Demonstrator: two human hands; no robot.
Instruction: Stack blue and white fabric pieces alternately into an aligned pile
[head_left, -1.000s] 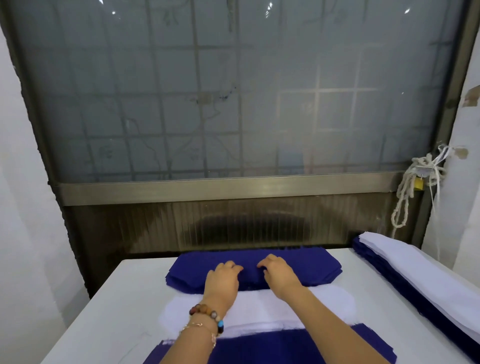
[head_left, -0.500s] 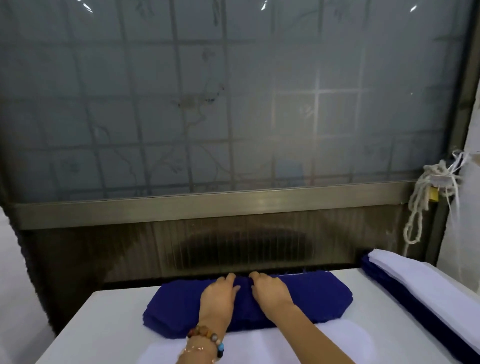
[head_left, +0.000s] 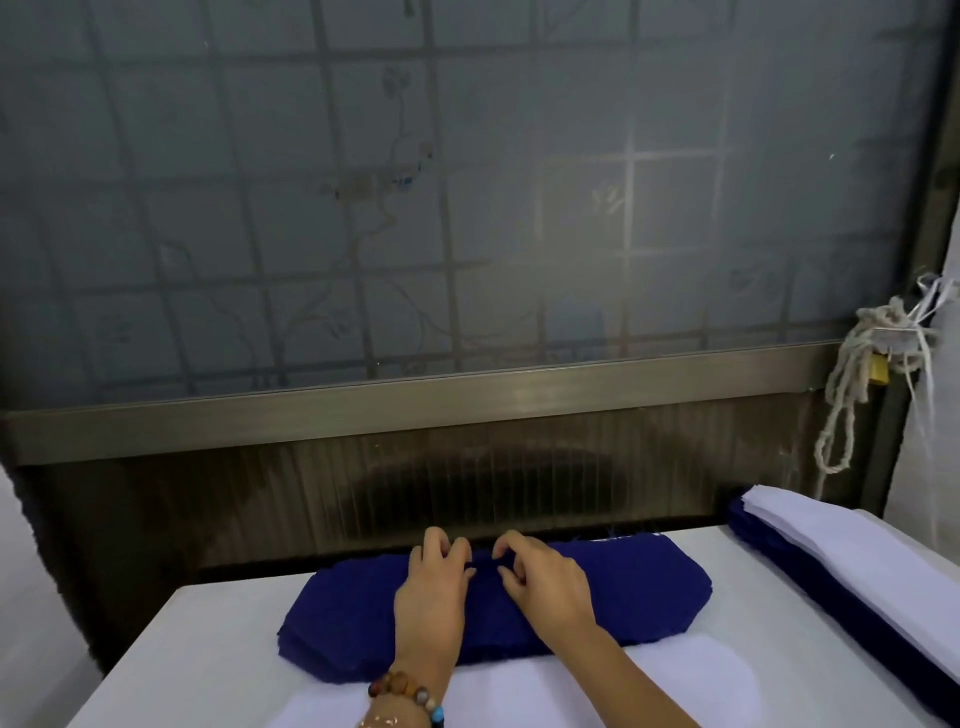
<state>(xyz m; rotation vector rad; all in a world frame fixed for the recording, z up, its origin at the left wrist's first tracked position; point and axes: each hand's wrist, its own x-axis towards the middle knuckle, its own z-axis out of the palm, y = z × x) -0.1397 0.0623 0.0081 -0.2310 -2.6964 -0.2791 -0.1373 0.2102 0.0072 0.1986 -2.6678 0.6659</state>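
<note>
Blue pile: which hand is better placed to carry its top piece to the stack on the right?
Right, probably. Both hands rest on the blue pile, but the right hand sits nearer the blue-and-white stack; the left hand would cross over it.

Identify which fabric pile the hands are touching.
The all-blue pile in the middle: the left hand and right hand both rest on it. The white pile nearer the person and the blue-and-white stack at right lie clear of the hands.
</note>
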